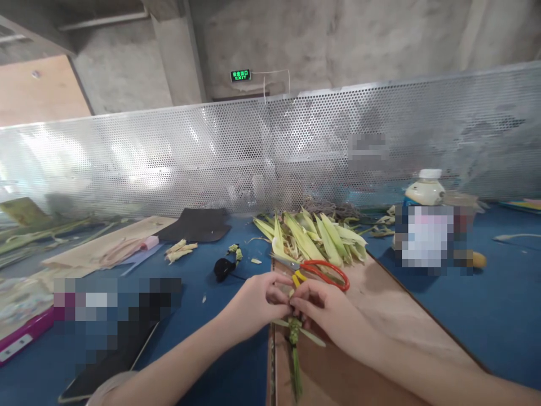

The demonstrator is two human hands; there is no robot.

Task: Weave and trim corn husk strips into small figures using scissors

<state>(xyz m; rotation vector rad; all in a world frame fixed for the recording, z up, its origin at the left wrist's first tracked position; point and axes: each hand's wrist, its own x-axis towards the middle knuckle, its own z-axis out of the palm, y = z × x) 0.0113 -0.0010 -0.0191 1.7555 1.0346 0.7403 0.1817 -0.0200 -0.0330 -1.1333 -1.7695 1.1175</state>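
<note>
Where the fingertips meet: top end of the knotted green piece point(295, 331), over the brown board point(380, 304), stems pointing back at the wearer.
Left hand point(260, 301): closed in a pinch at that top end, index reaching farther forward; exact contact hidden by the fingers.
Right hand point(327, 307): thumb and finger pinched on the same end, opposite side.
Knot: bound section sits just below the fingertips. Best held firm close above it, one hand clamping while the other does the fine work, so the turns don't slacken.
Pale side strips: stick out left and right below the fingers. Worth keeping flat and out of the pinch.
Stems: loose lower end. Avoid twisting; probably splits or bends easily.
Scissors point(327, 272): red-and-yellow handles just beyond the fingertips, blades toward the left. Tight spot; more clearance would be safer for the knuckles.
Husks point(315, 237): pale green pile at the board's far end.
Black bundle point(223, 269): left of the board, on the blue tabletop point(236, 372).
</note>
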